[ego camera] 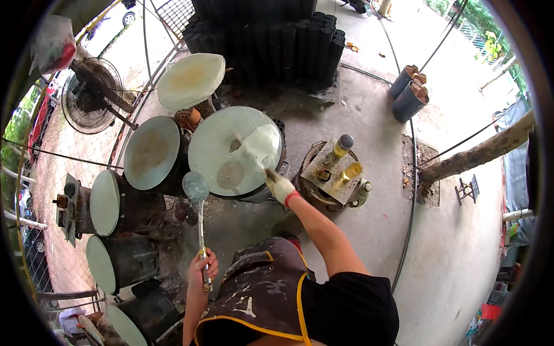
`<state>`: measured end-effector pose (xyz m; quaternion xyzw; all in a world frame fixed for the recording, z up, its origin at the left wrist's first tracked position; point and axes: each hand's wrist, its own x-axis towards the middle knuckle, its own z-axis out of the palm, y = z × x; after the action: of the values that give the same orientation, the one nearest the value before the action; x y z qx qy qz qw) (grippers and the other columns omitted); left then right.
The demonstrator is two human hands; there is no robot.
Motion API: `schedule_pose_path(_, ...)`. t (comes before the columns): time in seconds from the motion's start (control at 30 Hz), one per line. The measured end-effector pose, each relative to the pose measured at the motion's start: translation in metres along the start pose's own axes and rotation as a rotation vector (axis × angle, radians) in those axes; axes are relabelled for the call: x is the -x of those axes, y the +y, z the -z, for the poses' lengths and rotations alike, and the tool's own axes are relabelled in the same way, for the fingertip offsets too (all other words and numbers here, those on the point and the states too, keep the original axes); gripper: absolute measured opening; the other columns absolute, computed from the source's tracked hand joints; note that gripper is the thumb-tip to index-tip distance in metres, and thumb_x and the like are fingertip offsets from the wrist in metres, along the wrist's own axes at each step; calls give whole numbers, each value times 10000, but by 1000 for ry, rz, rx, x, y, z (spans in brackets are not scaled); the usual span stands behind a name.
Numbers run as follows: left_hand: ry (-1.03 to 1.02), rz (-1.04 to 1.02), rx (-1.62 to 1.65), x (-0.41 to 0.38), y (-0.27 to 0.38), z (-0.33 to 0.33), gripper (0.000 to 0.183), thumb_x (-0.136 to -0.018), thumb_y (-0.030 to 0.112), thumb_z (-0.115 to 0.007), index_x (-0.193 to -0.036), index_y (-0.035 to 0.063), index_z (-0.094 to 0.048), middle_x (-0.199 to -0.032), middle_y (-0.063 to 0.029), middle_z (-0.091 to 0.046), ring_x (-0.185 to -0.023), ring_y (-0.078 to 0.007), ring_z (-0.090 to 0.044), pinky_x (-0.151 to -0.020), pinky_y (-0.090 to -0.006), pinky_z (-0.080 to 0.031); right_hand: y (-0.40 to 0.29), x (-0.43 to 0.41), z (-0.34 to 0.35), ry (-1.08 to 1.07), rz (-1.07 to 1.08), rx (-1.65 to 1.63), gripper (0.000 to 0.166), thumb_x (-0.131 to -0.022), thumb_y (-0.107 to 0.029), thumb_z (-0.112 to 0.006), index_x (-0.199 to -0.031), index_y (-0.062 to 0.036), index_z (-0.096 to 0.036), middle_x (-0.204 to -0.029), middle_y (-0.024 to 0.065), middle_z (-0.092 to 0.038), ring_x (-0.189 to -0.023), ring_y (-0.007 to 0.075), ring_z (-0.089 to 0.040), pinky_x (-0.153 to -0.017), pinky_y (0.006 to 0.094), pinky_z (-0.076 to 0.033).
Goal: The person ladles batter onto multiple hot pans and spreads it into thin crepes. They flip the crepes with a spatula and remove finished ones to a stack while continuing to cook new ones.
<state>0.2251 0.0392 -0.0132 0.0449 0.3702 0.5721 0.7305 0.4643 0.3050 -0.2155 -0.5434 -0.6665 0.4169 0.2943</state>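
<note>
My left hand (203, 268) is wrapped around the long handle of a metal ladle (196, 187). The ladle's round, wet-looking head is raised beside the near left rim of a large round griddle (207, 147). In a stained cream glove with a red band at the wrist, my right hand (281, 187) is at the griddle's near right edge. Its fingertips pinch the narrow end of a pale sheet of batter (263, 140), which fans out over the surface and is blurred. A browned round patch (230, 175) shows on the griddle near me.
More round griddles (151, 151) on dark stoves curve along my left. A pale stack of sheets (190, 80) stands behind them, near a fan (93, 95). To the right, a stand (324, 171) holds bottles of yellow liquid (351, 171). Black charcoal briquettes (281, 52) are piled beyond.
</note>
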Motion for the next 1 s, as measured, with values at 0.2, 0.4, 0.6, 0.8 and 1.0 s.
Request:
schedule_pose_path(0.2, 1, 46, -5, -7, 12, 34, 191, -860, 80, -530, -1032, 22, -471, -753, -53, -442, -520, -97, -398, -419, -211, -342, -15, 41, -37, 399, -514, -1004, 296, -890, -154, -523, -1178, -143, -594, -611, -58, -495, -436, 43, -348, -394, 216, -292)
schedule_pose_path(0.4, 2, 96, 37, -19, 18, 39, 155, -857, 46, -498, -1007, 17, -472, -732, -60, -444, -506, -99, -399, -418, -211, -348, -47, 6, -3, 268, -481, -838, 297, -897, -172, -537, -1170, -62, -584, -603, -60, -479, -451, 41, -361, -411, 206, -285)
schedule_pose_path(0.6, 52, 120, 121, -31, 8, 22, 121, -856, 34, -508, -972, 15, -479, -722, -74, -454, -510, -117, -414, -410, -226, -354, -46, -16, -6, 39, -416, -482, 273, -888, -179, -550, -1124, -60, -621, -603, -65, -477, -480, 44, -359, -427, 220, -279)
schedule_pose_path(0.8, 125, 147, 183, -40, -6, 0, 99, -878, 74, -502, -961, 22, -486, -719, -65, -449, -501, -111, -408, -407, -223, -348, -2, -56, 14, 160, -370, -443, 264, -886, -199, -556, -1097, -65, -640, -625, -46, -522, -475, 58, -368, -434, 233, -301)
schedule_pose_path(1.0, 273, 182, 28, -49, -8, 12, 82, -881, 124, -512, -864, 58, -467, -626, -17, -415, -420, -86, -363, -354, -226, -312, -28, -66, 35, -244, -412, -656, 271, -870, -217, -595, -1038, -10, -637, -650, -43, -529, -473, 57, -359, -434, 227, -282)
